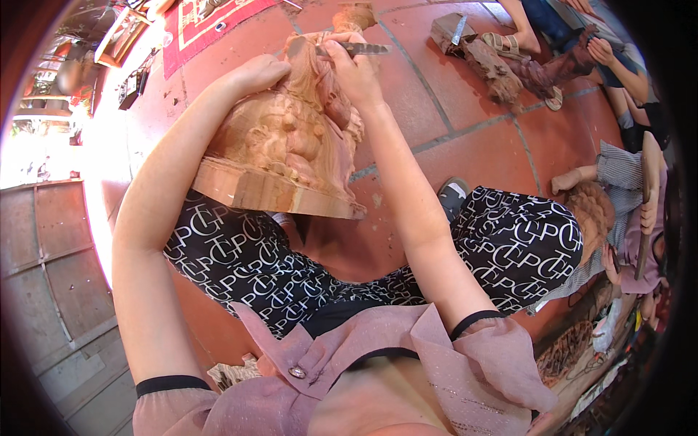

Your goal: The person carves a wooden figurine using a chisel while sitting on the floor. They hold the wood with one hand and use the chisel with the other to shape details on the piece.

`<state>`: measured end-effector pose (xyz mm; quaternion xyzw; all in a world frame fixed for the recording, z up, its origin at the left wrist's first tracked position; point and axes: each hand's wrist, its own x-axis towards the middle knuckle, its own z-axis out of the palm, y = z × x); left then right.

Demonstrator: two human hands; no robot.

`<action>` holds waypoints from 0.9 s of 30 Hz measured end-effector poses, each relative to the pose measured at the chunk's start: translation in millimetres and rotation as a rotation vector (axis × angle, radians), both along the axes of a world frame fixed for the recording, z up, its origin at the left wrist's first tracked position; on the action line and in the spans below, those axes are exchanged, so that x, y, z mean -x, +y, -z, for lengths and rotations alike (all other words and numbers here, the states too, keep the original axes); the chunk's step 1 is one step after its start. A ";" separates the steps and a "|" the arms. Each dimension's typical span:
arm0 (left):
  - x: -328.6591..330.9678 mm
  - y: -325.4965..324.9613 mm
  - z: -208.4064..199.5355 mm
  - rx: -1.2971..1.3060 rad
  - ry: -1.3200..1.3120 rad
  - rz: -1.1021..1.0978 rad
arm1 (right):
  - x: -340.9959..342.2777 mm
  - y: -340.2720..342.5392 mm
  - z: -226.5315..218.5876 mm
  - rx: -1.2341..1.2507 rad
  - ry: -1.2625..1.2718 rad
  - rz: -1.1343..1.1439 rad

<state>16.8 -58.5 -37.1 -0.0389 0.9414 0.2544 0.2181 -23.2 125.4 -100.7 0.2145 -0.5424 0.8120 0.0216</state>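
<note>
A pale brown wood carving (291, 138) with rounded carved figures lies tilted over my left leg, its flat base (273, 190) toward me. My left hand (263, 74) is closed against the upper left side of the carving, its fingertips partly hidden. At the carving's far end my right hand (355, 73) is closed around a narrow dark tool (369, 49), which lies crosswise over the wood. Its exact kind is hard to make out.
Red floor tiles (407, 94) surround me. At the far right, a person's hand (600, 51) touches a dark reddish wood carving (545, 73) near a wooden block (452, 33). Other people sit close on my right, beside another carving (587, 211). A red rug (203, 33) lies far left.
</note>
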 end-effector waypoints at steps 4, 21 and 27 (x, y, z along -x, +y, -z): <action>0.2 4.0 -3.2 -0.015 -0.016 -0.006 | 0.8 -6.7 -6.6 -0.213 0.254 0.160; -0.4 4.3 -7.0 0.066 -0.113 -0.069 | -26.9 14.4 16.8 0.179 -0.291 -0.188; -1.6 6.1 -9.6 0.090 -0.113 -0.080 | -27.3 -0.9 20.7 0.077 -0.105 -0.044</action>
